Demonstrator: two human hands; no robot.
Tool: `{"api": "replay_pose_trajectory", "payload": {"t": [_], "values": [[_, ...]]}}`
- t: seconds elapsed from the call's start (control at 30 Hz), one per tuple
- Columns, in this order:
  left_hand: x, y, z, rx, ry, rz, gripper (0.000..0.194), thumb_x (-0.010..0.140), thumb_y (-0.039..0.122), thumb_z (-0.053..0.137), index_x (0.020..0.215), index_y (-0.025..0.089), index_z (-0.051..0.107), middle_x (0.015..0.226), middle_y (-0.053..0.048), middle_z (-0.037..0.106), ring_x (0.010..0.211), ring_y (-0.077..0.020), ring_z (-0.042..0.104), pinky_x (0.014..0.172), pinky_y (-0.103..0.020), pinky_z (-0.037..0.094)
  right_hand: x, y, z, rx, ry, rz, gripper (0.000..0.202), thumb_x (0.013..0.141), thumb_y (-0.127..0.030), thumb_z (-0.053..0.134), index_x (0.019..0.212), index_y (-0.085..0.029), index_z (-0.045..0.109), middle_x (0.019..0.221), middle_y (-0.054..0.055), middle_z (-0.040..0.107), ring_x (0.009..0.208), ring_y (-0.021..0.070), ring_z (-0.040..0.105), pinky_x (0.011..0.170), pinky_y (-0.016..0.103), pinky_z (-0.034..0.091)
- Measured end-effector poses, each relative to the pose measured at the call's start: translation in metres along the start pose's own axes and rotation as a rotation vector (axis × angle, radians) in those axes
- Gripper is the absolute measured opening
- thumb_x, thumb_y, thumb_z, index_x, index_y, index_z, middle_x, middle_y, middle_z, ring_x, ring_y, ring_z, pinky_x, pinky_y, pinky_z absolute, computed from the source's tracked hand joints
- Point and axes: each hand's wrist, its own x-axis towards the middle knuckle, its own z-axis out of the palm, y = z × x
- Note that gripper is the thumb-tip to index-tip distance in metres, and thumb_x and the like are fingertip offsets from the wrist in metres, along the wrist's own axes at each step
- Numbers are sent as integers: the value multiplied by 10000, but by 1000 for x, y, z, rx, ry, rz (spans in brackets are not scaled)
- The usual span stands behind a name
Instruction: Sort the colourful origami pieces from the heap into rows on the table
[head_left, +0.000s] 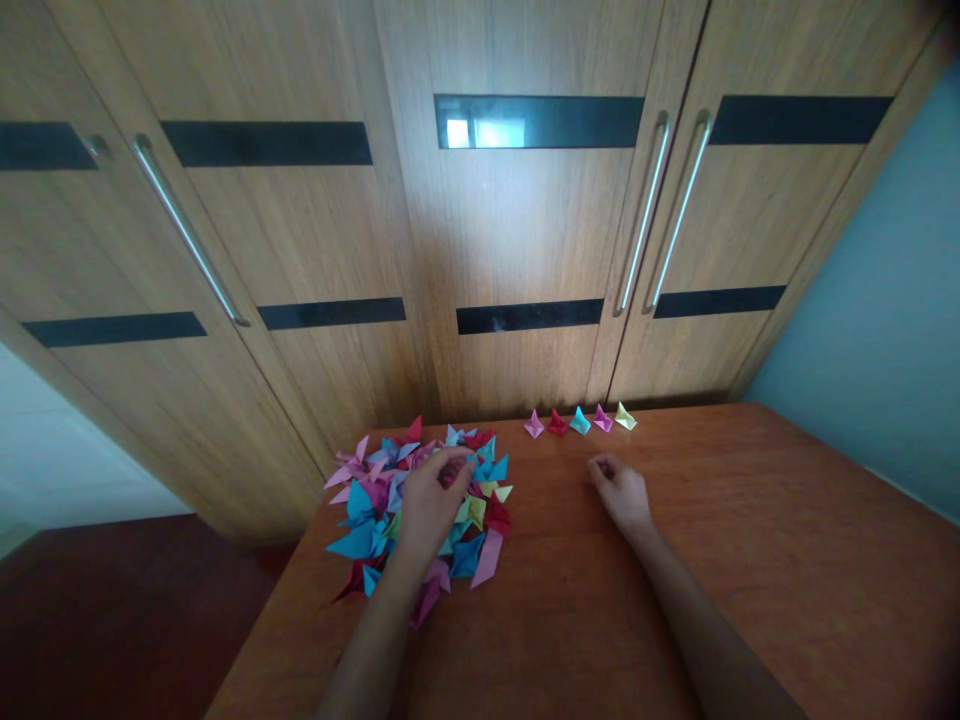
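A heap of folded paper pieces (pixel 360 540) in pink, blue, red, purple and yellow covers the left part of the wooden table. My left hand (pixel 435 495) reaches over this heap, its thumb and index finger curved with their tips near each other; whether anything is between them is too small to tell. Right of the heap, my right hand (pixel 619 490) is low over the bare tabletop with its fingers curled together, and nothing shows in it. Beyond it, several small folded papers stand in a row near the back edge, from a pink one (pixel 534 424) to a pale yellow one (pixel 625 417).
The reddish-brown table (pixel 750 540) reaches back to a wooden wardrobe (pixel 517 230) with dark strips and long metal handles. A blue-grey wall (pixel 877 320) stands at the right. Dark red floor shows at the lower left.
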Motion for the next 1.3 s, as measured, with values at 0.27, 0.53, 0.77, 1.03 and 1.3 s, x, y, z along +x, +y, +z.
{"api": "replay_pose_trajectory", "payload": {"t": [0.27,0.53,0.77,1.03,1.3], "values": [[-37,4,39,-267,-12,19,123,795,258,597,870,185,662,798,-16,669,701,-143,606,617,-222,461,-35,-56,-7,641,-423,-151,346,836,-481,504,977,-188,623,816,34,612,645,121,524,535,221,399],[-45,-1,45,-176,5,157,128,809,189,583,912,207,657,865,-14,656,748,-130,598,656,-221,462,-47,-76,-1,508,-516,-391,221,745,-387,665,830,-184,690,794,38,599,728,140,542,640,251,441],[-46,-2,48,-179,-21,120,115,777,169,608,863,214,670,805,-1,664,685,-124,588,610,-212,453,-42,-68,0,527,-508,-414,165,753,-357,665,807,-207,707,779,32,610,731,139,565,630,246,450],[-53,4,56,-264,-45,-19,191,795,234,580,974,209,641,909,-32,680,783,-160,622,647,-241,480,-30,-57,-20,444,-493,-373,199,723,-377,680,792,-194,713,823,41,659,761,158,593,672,260,466],[-84,17,88,-347,-399,-68,192,802,182,520,929,191,663,827,-26,701,758,-154,627,695,-247,474,31,42,-76,132,355,14,451,774,-528,531,913,-117,654,720,78,665,622,173,590,546,256,437]]}}
